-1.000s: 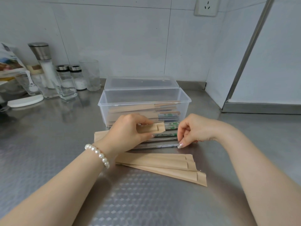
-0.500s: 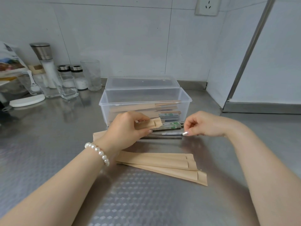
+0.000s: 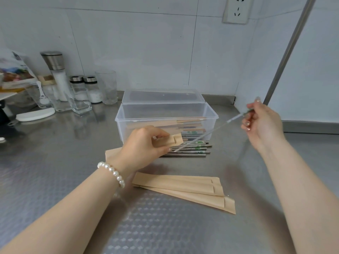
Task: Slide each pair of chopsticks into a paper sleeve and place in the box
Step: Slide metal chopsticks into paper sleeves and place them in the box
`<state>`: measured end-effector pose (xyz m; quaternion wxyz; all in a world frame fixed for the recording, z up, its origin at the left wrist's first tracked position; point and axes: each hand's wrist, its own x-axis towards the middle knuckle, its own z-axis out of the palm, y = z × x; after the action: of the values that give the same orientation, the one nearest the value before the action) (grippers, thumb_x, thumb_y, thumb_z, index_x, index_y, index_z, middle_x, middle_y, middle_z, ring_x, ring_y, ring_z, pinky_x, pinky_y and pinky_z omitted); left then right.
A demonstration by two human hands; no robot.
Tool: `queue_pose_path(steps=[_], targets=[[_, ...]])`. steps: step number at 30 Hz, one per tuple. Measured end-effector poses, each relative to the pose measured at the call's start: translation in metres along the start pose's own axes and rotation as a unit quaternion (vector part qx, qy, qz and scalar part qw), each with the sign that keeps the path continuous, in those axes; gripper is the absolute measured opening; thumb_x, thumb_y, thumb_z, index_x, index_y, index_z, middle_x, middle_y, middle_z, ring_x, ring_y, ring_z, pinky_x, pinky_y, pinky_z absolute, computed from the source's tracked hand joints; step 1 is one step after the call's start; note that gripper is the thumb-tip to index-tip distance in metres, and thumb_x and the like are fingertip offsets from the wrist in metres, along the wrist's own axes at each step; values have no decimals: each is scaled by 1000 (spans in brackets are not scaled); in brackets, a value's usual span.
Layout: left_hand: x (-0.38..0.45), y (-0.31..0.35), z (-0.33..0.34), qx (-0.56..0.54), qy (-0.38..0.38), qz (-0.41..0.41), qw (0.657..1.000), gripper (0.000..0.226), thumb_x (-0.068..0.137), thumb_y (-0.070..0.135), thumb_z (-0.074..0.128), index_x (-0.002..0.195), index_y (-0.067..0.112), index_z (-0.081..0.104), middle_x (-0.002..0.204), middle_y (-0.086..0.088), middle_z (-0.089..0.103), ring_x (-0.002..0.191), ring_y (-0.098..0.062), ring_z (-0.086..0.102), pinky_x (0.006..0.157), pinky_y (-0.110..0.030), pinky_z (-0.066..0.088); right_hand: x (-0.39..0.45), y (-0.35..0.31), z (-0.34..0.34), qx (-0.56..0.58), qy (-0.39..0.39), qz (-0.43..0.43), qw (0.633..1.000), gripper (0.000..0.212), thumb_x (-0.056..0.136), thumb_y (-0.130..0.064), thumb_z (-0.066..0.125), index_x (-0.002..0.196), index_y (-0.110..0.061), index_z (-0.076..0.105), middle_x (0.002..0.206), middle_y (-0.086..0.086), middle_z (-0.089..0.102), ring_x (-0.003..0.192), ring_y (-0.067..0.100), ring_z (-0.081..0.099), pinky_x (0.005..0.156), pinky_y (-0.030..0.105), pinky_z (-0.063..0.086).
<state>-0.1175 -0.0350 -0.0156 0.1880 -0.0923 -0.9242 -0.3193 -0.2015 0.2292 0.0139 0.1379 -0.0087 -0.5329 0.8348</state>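
Ideally the right hand (image 3: 260, 121), at two o'clock, pinching what looked like a blurred chopstick pair (image 3: 211, 133), fed tips squarely into the paper sleeve (image 3: 171, 141) gripped by the left hand (image 3: 145, 145) before the box (image 3: 166, 114).

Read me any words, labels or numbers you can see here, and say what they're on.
No text can be read.
Printed bag at far left: print too blurred to read.
Green marks on the chopsticks on the counter: too small to tell if they are lettering.
Jars, clear box, paper sleeves: no labels visible.
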Motion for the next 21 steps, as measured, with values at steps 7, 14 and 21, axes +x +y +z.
queue_pose_path(steps=[7,14,21], targets=[[1,-5,4,16,-16,-2,1000,28,68,27,77,95,25,68,87,12,63,78,-8,52,73,-24,44,6,0,-11,18,135,-8,991,35,99,-34,38,70,-15,42,36,-6,32,31,9,24,38,17,15],[-1,-2,6,-2,-22,13,1000,27,68,30,77,93,26,68,84,11,63,66,2,50,67,-21,38,-1,4,-1,-17,126,-39,991,36,99,-33,40,67,-15,44,37,-5,35,33,10,28,38,16,18],[-2,2,4,-26,3,16,1000,24,69,24,77,91,25,70,80,12,65,70,-1,54,70,-22,44,-8,12,7,-122,-74,83,986,28,96,-24,47,72,-11,56,40,-2,49,34,9,38,37,14,25]])
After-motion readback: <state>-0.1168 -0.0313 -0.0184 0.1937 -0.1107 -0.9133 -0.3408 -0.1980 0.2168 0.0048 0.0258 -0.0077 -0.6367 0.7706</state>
